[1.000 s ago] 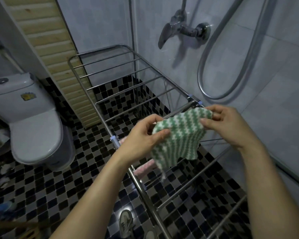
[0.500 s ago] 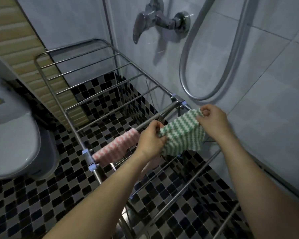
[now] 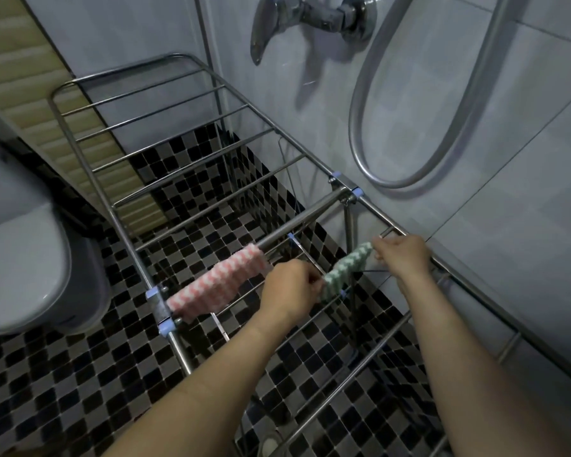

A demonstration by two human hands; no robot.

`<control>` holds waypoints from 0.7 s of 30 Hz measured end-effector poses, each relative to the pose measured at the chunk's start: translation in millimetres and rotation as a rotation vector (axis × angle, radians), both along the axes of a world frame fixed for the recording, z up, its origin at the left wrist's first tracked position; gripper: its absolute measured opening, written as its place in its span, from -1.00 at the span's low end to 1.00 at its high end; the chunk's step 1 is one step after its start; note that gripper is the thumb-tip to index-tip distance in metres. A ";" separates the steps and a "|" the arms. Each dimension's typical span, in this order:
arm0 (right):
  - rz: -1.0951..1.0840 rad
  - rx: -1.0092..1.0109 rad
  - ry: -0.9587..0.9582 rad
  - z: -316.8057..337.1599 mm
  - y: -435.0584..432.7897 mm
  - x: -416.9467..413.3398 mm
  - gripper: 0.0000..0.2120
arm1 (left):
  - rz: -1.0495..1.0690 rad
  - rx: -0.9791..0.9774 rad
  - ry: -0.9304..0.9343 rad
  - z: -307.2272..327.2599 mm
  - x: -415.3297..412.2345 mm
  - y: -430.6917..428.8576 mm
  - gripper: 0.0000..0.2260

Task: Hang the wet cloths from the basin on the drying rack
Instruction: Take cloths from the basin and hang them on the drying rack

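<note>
Checkered floor [image 3: 63, 374] under drying rack [image 3: 192, 222]. Left hand [image 3: 290, 288] and right hand [image 3: 401, 255] each pinch end of green cloth [image 3: 345, 270]; pink cloth [image 3: 216, 285] hangs just left of left hand.

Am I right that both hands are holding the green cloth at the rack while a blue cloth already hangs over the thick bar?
Not quite: in the head view, the hanging cloth is pink, not blue. Both hands, left and right, do hold the green cloth at the rack.
</note>
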State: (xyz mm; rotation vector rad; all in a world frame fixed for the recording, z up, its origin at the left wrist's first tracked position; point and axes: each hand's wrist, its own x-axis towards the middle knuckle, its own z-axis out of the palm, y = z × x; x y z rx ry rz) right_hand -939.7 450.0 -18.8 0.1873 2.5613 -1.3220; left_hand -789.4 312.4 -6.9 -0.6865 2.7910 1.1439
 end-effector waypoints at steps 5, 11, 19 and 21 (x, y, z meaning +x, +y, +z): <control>-0.010 0.057 0.036 -2.5 0.4 -6.4 -0.71 | -0.048 -0.090 0.071 2.7 -8.2 4.3 -0.88; -0.046 0.205 0.163 8.3 4.2 -7.3 -0.68 | -0.104 -0.173 0.174 1.4 -16.2 17.2 -0.89; 0.131 0.115 0.221 12.9 0.2 7.8 -0.90 | -0.070 -0.212 0.162 0.2 -6.0 17.1 -0.90; 0.147 0.132 0.229 12.4 -0.8 8.8 -0.90 | -0.065 -0.204 0.152 2.5 -6.7 17.6 -0.91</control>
